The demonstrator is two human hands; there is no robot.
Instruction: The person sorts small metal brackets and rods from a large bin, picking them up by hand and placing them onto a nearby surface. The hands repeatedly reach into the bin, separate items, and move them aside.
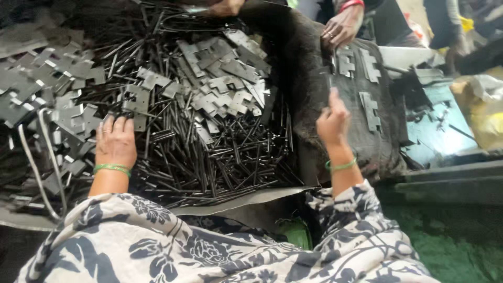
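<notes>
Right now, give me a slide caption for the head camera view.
Left hand rests on a heap of thin dark metal rods and flat grey notched plates; right hand lifts above dark cloth.

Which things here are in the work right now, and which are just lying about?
In hand:
- left hand resting on the heap of thin dark metal rods
- right hand raised over the dark cloth pad
- flat grey notched metal plates

Lying about:
- yellow plastic bag
- bent grey wire
- another person's hand

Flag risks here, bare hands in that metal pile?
1. The left hand rests bare on loose rods and notched plates; edges may cut.
2. The right hand pinches a thin rod close to a co-worker's hand; a poke looks possible.
</notes>
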